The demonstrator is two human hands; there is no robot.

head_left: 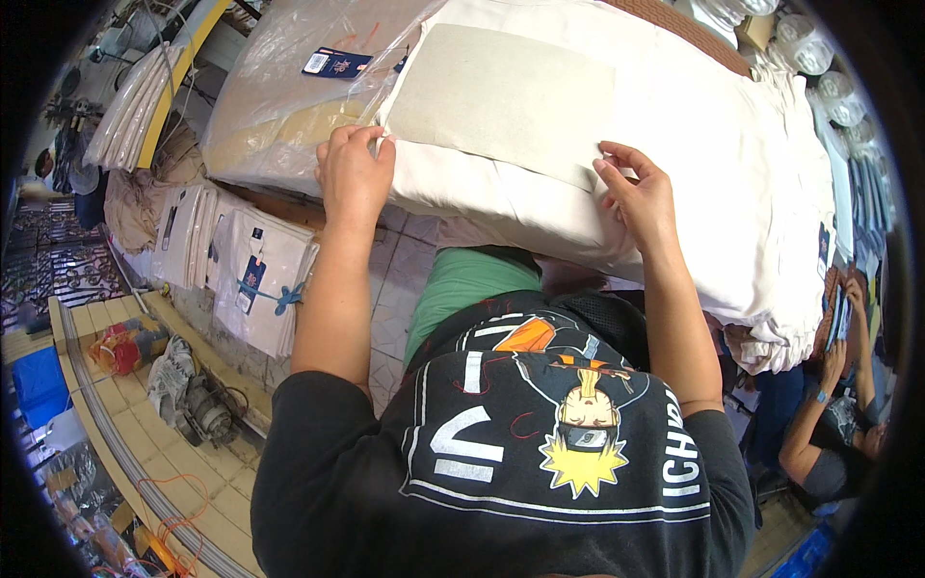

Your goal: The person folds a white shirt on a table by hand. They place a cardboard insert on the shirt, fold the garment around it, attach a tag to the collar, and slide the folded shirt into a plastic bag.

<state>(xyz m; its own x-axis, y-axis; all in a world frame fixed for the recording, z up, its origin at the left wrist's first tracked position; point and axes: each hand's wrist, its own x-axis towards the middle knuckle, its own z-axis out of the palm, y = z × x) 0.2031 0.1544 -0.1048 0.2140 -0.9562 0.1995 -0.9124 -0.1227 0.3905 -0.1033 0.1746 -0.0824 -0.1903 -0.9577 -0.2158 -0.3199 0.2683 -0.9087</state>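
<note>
A flat grey-beige sheet [501,91], like thin card, lies on the cream cloth [689,135] spread over the worktop in front of me. My left hand [355,171] is at the near left corner of the sheet. Its thumb and fingers are closed on the edge of the cream cloth there. By the sheet's near right corner is my right hand [641,193], thumb and index finger slightly apart, with nothing visible between them. Its lower fingers curl toward the cloth and are partly hidden.
Clear plastic with a dark blue tag [335,64] covers the worktop's left end. Bagged, folded cream garments [255,289] stand below left. Cream cloth [776,318] hangs in layers at right, where another person's arms [819,409] handle cloth. A small motor [207,409] sits at lower left.
</note>
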